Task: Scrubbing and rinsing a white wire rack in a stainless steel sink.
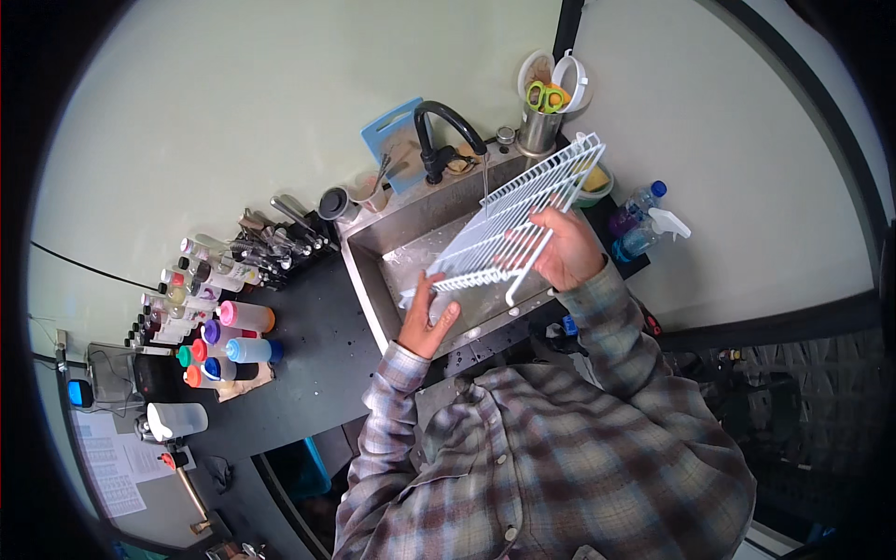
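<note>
A white coated wire rack [521, 222] is held at a tilt over the stainless steel sink [367, 294]. My right hand [565, 245] grips its near right side, some fingers reaching beneath the wires. At the lower left corner, my left hand [425, 318] supports the rack with thumb and fingers spread around the edge. A thin stream of water runs from the black gooseneck faucet [448, 115] down onto the rack. Wet patches and suds show on the sink floor, which the rack partly hides.
A blue cutting board [397, 143] leans behind the faucet. Right of the sink stand a spray bottle [640, 238], a purple-filled bottle [635, 208] and a tub with a sponge [595, 183]. Squeeze bottles [245, 316] and a utensil holder [290, 241] occupy the left black counter [315, 350].
</note>
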Available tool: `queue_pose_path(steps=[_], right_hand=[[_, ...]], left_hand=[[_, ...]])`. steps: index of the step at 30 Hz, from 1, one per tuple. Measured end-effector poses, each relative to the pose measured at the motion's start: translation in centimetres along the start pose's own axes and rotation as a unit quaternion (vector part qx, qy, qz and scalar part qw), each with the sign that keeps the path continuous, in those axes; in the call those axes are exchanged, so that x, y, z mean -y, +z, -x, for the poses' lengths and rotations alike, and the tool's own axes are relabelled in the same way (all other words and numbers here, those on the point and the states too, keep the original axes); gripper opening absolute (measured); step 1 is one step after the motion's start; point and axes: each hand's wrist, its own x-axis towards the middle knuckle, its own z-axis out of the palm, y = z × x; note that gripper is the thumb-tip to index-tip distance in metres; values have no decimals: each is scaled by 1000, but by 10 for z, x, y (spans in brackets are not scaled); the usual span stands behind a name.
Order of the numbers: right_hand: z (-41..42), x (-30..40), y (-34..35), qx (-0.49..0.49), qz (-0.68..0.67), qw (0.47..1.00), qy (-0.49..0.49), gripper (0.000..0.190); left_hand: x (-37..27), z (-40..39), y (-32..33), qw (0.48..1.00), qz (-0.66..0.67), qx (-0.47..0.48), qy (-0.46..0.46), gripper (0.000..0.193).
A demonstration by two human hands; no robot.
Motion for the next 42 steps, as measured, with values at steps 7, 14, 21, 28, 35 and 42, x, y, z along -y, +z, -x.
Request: queue_pose_path(steps=[7,14,21,28,35,42], right_hand=[[-14,-63,-7,-45,88,995,-17,64],[-59,-147,-6,-78,225,968,-79,82],[-58,-153,9,37,157,987,-20,93],[-103,-95,-64,-24,242,968,-65,55],[-190,-54,-122,60,343,912,-218,48],[-205,-56,-103,65,423,853,-299,40]], left_hand=[[-4,-9,18,999,-15,44,3,93],[5,21,8,992,65,-90,-66,85],[35,35,16,964,12,-257,-73,72],[-36,5,48,881,-47,-466,65,56],[-28,11,27,826,-12,-563,25,54],[-32,32,-16,803,43,-594,-2,50]])
